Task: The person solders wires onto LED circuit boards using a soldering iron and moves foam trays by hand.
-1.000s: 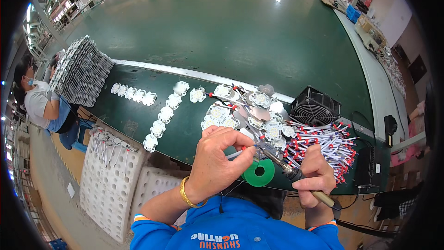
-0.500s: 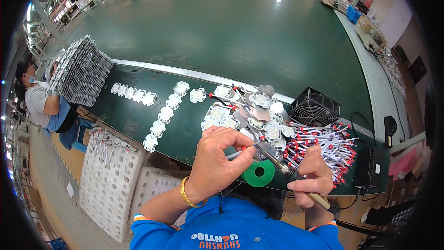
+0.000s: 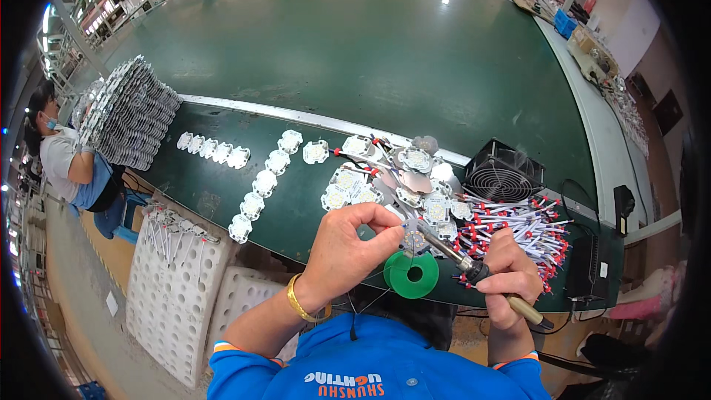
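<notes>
My right hand (image 3: 511, 272) is wrapped round the handle of a soldering iron (image 3: 453, 255). Its metal tip points left, down onto a small round circuit board (image 3: 417, 240). The thumb and forefinger of my left hand (image 3: 346, 246) pinch together at that board's left edge; what lies between them is too small to make out. Just below the board is a green spool (image 3: 395, 278), with a thin wire above it. Beyond my hands lies a heap of white LED boards (image 3: 437, 211), some with red-tipped wires.
Right of the heap lie many white wires with red ends (image 3: 518, 241), behind them a black fan (image 3: 505, 172). LED boards (image 3: 264, 184) form rows on the green bench (image 3: 215, 196). A tall stack of metal parts (image 3: 133, 115) stands left, beside a co-worker (image 3: 63, 155). White perforated foam (image 3: 174, 289) is below.
The white wire that stuck out from my left fingers is no longer seen there. My right hand and the iron have shifted slightly, and the round board now shows more plainly.
</notes>
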